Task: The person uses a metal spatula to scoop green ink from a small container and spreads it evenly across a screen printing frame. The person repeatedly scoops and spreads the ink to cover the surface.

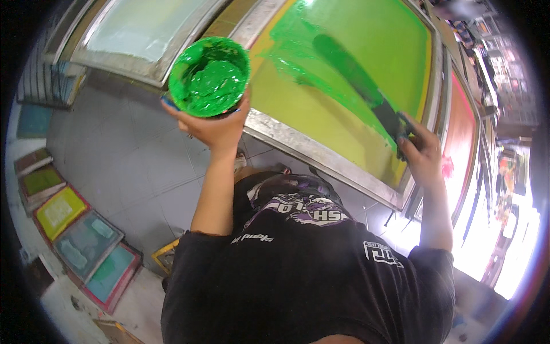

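My left hand (217,129) grips a round container (209,77) of thick, glossy green ink, held at the near-left corner of a large screen frame (298,149). My right hand (421,146) holds the dark handle of a long flat spreader (349,71), its blade coated in green and angled up-left over the screen's mesh (389,69). The mesh is bright green toward the top and yellow-green lower down, with a streak of wet green ink across its upper left. Whether the blade touches the mesh I cannot tell.
Another framed screen (132,34) lies upper left, a pink one (458,137) to the right. Smaller colored frames (60,212) lean along the lower left beside the grey tiled floor (132,155). A bright opening (515,246) is at far right.
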Demonstrator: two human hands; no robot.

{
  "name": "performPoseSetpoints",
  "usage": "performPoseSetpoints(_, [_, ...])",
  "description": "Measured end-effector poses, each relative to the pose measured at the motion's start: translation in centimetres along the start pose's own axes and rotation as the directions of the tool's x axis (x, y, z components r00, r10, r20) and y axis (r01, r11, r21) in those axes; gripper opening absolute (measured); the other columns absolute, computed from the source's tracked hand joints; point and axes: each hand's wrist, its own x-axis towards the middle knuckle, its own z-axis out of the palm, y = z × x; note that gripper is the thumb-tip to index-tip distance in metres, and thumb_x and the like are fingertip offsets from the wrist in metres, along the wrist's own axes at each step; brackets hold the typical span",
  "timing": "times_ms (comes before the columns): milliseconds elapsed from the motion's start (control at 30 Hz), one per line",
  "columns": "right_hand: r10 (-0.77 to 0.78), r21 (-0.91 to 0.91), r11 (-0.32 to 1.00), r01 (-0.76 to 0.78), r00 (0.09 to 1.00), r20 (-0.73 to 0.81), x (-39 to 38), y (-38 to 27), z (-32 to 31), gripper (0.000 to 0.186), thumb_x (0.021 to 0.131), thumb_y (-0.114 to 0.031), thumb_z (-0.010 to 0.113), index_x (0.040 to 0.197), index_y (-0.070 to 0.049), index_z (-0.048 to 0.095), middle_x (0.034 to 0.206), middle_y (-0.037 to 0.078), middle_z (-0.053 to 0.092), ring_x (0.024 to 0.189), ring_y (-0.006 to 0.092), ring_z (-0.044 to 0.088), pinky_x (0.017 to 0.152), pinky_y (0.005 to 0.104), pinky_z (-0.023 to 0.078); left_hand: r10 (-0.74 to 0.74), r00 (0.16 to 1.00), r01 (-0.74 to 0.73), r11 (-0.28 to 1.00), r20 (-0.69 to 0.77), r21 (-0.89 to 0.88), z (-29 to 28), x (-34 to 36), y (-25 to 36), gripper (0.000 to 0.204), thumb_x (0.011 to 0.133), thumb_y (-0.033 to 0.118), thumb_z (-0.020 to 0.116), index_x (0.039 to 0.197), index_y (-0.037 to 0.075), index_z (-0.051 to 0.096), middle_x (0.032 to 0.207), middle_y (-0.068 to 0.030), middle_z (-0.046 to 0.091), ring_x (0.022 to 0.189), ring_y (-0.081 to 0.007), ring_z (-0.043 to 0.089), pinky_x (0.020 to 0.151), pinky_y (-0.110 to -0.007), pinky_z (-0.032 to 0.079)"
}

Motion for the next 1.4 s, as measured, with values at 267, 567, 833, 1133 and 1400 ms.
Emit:
performPoseSetpoints(267, [0.365, 0.355, 0.889, -0.289, 0.915, -0.17, -1.3, 5.8, -0.7, 0.053, 0.079, -0.006, 0.061, 0.13, -0.007, 0.049, 0.101, 0.01, 0.061, 0.075, 0.0106, 0.056, 0.061, 0.024, 0.045, 0.101, 0.991, -0.119, 0.965, -0.086, -0.235, 1.0, 0.3, -1.1, 0.127, 0.049, 0.03, 0.088, 0.139, -0.006, 0.005, 0.128, -0.0235, 0.045, 0.12, -0.0333, 0.045, 0.099, -0.047, 0.035])
performPoseSetpoints(567, [0.21, 0.186, 0.971, -0.153, 0.917, -0.338, 4.0, 9.0, -1.9, 0.049, 0.078, -0.016, 0.063, 0.126, -0.01, 0.053, 0.102, 0.014, 0.063, 0.079, 0.0147, 0.059, 0.067, 0.0282, 0.048, 0.121, 0.993, -0.113, 0.961, 0.014, -0.252, 0.4, 0.6, -0.3, 0.122, 0.052, 0.014, 0.088, 0.14, -0.002, 0.005, 0.136, -0.0207, 0.035, 0.123, -0.0281, 0.041, 0.103, -0.042, 0.035])
performPoseSetpoints(833, [-0.058, -0.126, 0.992, 0.022, 0.956, -0.289, 13.8, 7.0, -2.3, 0.049, 0.078, -0.016, 0.065, 0.125, -0.017, 0.055, 0.091, 0.01, 0.063, 0.062, 0.0114, 0.054, 0.058, 0.0261, 0.047, 0.1, 0.995, -0.095, 0.969, 0.011, -0.23, 0.3, 0.3, -0.7, 0.119, 0.055, 0.012, 0.086, 0.14, -0.001, 0.004, 0.138, -0.0204, 0.032, 0.125, -0.0288, 0.038, 0.104, -0.042, 0.032])
performPoseSetpoints(1133, [-0.066, -0.31, 0.95, -0.02, 0.962, -0.264, 27.4, 7.2, -4.7, 0.046, 0.08, -0.031, 0.059, 0.125, -0.022, 0.054, 0.104, 0.019, 0.063, 0.089, 0.0308, 0.062, 0.08, 0.038, 0.049, 0.065, 0.998, -0.063, 0.994, 0.018, -0.093, -0.1, 0.0, -0.4, 0.122, 0.051, 0.011, 0.085, 0.141, 0.001, 0.004, 0.139, -0.02, 0.031, 0.125, -0.0301, 0.038, 0.106, -0.043, 0.029])
performPoseSetpoints(1400, [-0.04, -0.308, 0.949, -0.068, 0.943, -0.331, 36.5, 8.3, -7.6, 0.048, 0.078, -0.033, 0.065, 0.123, -0.023, 0.056, 0.108, 0.017, 0.063, 0.095, 0.0295, 0.061, 0.083, 0.0369, 0.049, 0.083, 0.996, -0.077, 0.988, 0.04, -0.137, -0.2, -0.3, -1.6, 0.123, 0.05, 0.009, 0.084, 0.142, 0.003, 0.003, 0.14, -0.0183, 0.031, 0.128, -0.0293, 0.036, 0.107, -0.042, 0.026])
